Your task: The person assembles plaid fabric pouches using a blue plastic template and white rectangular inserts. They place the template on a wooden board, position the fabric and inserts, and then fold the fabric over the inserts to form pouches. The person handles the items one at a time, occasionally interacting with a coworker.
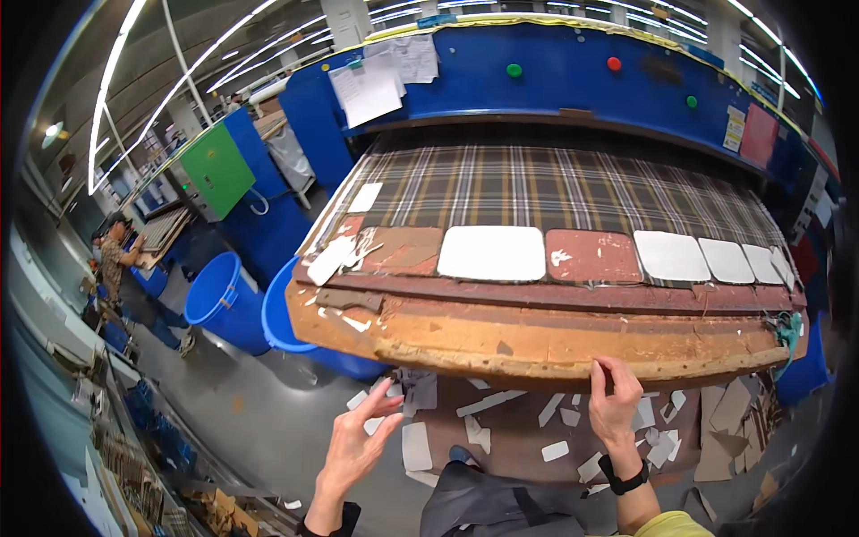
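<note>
My left hand (358, 438) is held in the air below the table's front edge, fingers apart, with nothing in it. At that edge, my right hand (613, 398) has thumb and forefinger brought together in a pinch against the worn wooden board (501, 338); anything between the tips is too small to make out. Beyond lies plaid fabric (501, 183) running under a blue machine. Along its near edge are a white rounded panel (492, 253), a reddish-brown bare patch (592, 256) and more white panels (671, 257). White scraps (333, 259) are heaped at the left corner.
Blue bins (224, 300) stand left of the table. White offcuts (555, 450) litter the floor and brown sheet around my feet. Brown board pieces (729, 421) lie at right. A person (125, 255) works at another table far left. Teal cloth (787, 331) hangs from the right corner.
</note>
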Demonstrator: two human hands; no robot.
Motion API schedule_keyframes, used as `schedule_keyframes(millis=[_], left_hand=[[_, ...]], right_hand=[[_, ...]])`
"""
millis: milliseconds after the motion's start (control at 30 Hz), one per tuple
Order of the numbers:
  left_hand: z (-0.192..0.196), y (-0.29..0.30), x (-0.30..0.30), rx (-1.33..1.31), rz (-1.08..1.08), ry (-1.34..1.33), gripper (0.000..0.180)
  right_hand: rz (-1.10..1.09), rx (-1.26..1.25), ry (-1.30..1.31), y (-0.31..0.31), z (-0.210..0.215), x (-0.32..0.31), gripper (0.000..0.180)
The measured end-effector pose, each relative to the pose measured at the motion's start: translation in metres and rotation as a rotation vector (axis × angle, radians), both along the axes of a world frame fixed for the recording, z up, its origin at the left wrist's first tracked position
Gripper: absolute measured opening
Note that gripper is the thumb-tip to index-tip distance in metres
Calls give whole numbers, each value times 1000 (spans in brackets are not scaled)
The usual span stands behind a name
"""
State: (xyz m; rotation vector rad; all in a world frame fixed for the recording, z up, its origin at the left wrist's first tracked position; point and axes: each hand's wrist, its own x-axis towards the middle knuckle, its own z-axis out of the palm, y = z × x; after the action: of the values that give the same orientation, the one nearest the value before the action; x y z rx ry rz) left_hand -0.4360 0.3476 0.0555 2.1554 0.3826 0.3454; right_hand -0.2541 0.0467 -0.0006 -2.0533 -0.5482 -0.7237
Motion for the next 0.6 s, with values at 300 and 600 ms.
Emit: schedule_keyframes(millis=[300, 600], left_hand=[[-24, 19, 122, 86, -61, -62, 37], [-40, 14, 149, 268, -156, 70, 34]], right_hand=[[-180, -282, 42, -22, -26, 49, 12], [-277, -201, 254, -23, -24, 46, 19]])
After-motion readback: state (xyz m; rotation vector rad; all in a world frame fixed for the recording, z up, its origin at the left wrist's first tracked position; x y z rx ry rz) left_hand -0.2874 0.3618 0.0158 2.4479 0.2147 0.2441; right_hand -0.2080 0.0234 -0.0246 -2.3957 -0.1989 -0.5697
